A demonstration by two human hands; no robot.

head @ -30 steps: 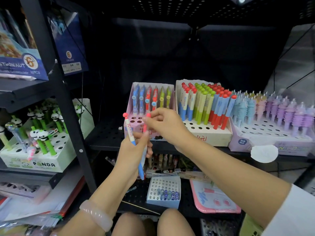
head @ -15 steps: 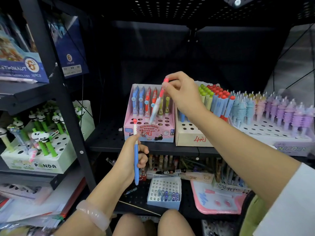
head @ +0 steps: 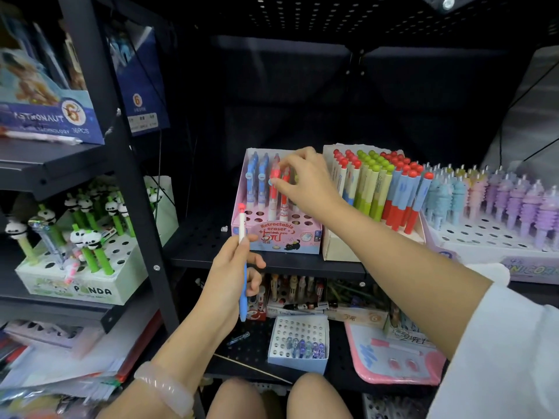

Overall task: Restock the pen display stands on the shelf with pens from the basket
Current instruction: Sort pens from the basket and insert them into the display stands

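Pen (head: pixel 243 267) with blue barrel, white upper and red cap sits in my left hand (head: pixel 230 279), fingers curled round mid-barrel, long axis near vertical, cap up. Pink display stand (head: pixel 276 234) is up and right of it on the shelf, open holes in the front rows closest. My right hand (head: pixel 302 179) is already over the back row, fingertips pinching a red pen (head: pixel 274 189) standing there. Left hand is nearer the free holes. Stand looks like printed card; pens smooth plastic, slim cylinders.
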